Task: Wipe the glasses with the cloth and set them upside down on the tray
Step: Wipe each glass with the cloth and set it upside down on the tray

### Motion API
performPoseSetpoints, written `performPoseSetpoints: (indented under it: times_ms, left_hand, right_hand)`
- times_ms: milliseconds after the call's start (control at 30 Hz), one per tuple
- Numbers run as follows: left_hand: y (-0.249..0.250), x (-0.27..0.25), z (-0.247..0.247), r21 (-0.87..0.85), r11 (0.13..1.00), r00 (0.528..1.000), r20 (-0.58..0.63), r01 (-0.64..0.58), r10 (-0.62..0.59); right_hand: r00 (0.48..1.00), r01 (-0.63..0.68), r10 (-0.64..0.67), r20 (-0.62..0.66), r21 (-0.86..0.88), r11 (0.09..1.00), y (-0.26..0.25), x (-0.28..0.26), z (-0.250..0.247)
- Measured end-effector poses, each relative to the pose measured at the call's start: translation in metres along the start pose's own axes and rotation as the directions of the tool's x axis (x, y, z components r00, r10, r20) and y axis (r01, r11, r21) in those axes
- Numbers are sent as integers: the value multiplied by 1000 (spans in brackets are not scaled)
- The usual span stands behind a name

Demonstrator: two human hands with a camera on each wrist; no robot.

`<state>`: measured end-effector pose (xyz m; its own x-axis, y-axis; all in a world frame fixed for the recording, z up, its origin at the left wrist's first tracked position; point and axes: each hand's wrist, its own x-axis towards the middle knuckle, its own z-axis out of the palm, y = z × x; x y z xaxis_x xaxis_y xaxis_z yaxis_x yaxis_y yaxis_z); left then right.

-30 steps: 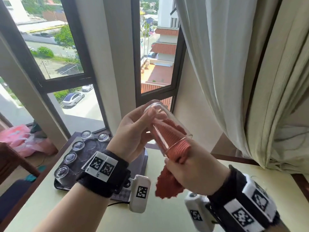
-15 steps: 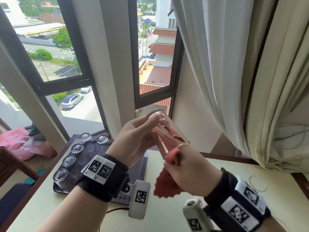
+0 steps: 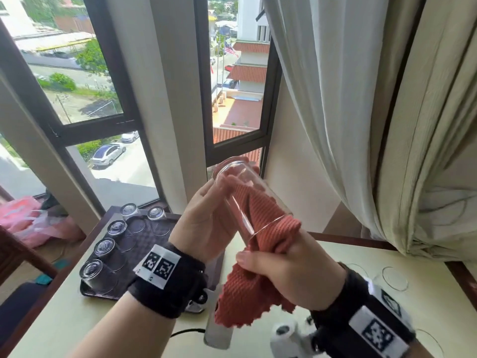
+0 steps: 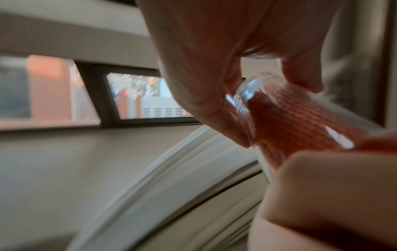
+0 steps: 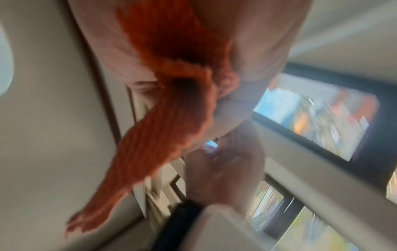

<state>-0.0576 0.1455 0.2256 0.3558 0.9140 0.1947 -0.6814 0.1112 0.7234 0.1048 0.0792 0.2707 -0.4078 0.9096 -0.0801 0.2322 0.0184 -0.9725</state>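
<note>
A clear tall glass (image 3: 247, 195) is held tilted in mid-air above the table, its base up and to the left, its mouth toward the lower right. My left hand (image 3: 206, 218) grips its base end; in the left wrist view the fingers (image 4: 300, 74) pinch that glass (image 4: 285, 117). An orange-red ribbed cloth (image 3: 260, 215) is stuffed inside the glass. My right hand (image 3: 291, 270) holds the cloth with fingers pushed into the mouth; the cloth (image 5: 163, 129) hangs below it. A dark tray (image 3: 144, 233) at the left carries several upside-down glasses (image 3: 103, 248).
The cream table (image 3: 77, 321) has a brown edge at the left. A few more glasses (image 3: 395, 279) stand on it at the right, faint. A white curtain (image 3: 335, 99) hangs at the right, windows lie straight ahead, and a pink bag (image 3: 28, 218) sits at the far left.
The cloth sits deeper inside the glass than half a second ago, after being partly drawn out. Both hands stay in mid-air with the glass, which has turned slightly.
</note>
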Motion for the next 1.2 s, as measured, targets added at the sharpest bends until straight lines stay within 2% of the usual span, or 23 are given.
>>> performPoseSetpoints:
  times_ms: [33, 67, 133, 167, 233, 333, 367, 400, 467, 533, 567, 600, 667, 733, 800, 867, 933, 1000, 1033, 1067, 1133, 1167, 1200]
  left_hand:
    - [3, 1, -1, 59, 998, 999, -39, 5, -3]
    - [5, 2, -1, 118, 993, 996, -94, 18, -7]
    - [6, 3, -1, 225, 972, 977, -213, 66, -17]
    - [6, 4, 1, 274, 956, 963, -269, 109, -32]
    - [3, 6, 5, 377, 898, 927, -365, 228, -83]
    - [-1, 8, 3, 444, 850, 901, -427, 282, -76]
    - [-1, 8, 2, 452, 852, 903, -427, 264, -54]
    - [-1, 8, 1, 450, 858, 906, -422, 247, -39]
    - [1, 7, -2, 403, 892, 919, -392, 205, -35]
    - [1, 5, -6, 299, 943, 952, -301, 148, -54]
    - [-1, 2, -8, 239, 963, 969, -240, 123, -64]
    - [-4, 0, -10, 186, 978, 982, -177, 93, -59]
    - [-10, -5, -11, 48, 999, 999, -35, 11, -9]
    - [-13, -6, -12, -88, 996, 995, 95, -33, 41]
    - [-12, -3, -17, -79, 996, 988, 144, -51, 62]
    - [-8, 0, -21, -18, 999, 987, 150, -51, 53]
    - [-6, 2, -26, -21, 999, 986, 161, -29, 32]
    - [-5, 1, -29, -10, 1000, 989, 145, -11, 12]
    - [-5, -1, -30, 22, 1000, 993, 118, -7, 5]
    - [-6, -2, -31, 62, 998, 997, 83, -6, 1]
    - [-6, -4, -30, 147, 989, 1000, 13, 8, -10]
    - [-5, -5, -29, 182, 983, 1000, -24, 21, -17]
    - [-6, -6, -28, 210, 977, 998, -56, 32, -21]
  right_hand:
    - [998, 44, -53, -36, -214, 976, 4, 1, -1]
    - [984, 142, -171, -46, -366, 919, 4, 2, -2]
    - [947, 288, -314, 70, -617, 732, 0, 5, -4]
    - [953, 277, -273, 131, -739, 614, -1, 6, -4]
    - [982, 179, -133, 135, -894, 410, -3, 8, 1]
    - [989, 148, -54, 138, -939, 312, 4, 10, 12]
    - [988, 152, -51, 144, -933, 325, 5, 11, 13]
    - [992, 129, -56, 116, -912, 389, 8, 13, 13]
    - [996, 86, -80, 47, -798, 597, 19, 17, 5]
    - [993, 102, -120, -1, -522, 847, 25, 18, -1]
    - [987, 143, -157, -15, -339, 930, 25, 17, -4]
    - [982, 186, -188, -5, -136, 973, 23, 15, -6]
    - [983, 166, -181, 29, 274, 947, 20, 9, -11]
    - [970, 35, -191, 153, 686, 727, 14, 3, -11]
    - [933, -49, -277, 229, 844, 533, 11, -1, -7]
    - [954, 70, -284, 98, 847, 527, 13, 0, -9]
    - [953, 87, -294, 78, 856, 509, 12, 3, -9]
    - [949, -60, -232, 213, 845, 531, 9, 3, -6]
    - [957, -111, -166, 236, 833, 542, 11, 1, -7]
    - [973, -54, -138, 183, 767, 640, 14, -1, -9]
    - [986, 107, -154, 69, 451, 886, 22, -3, -10]
    - [984, 155, -171, 44, 255, 955, 23, -1, -8]
    - [987, 157, -160, 30, 81, 984, 25, 0, -7]
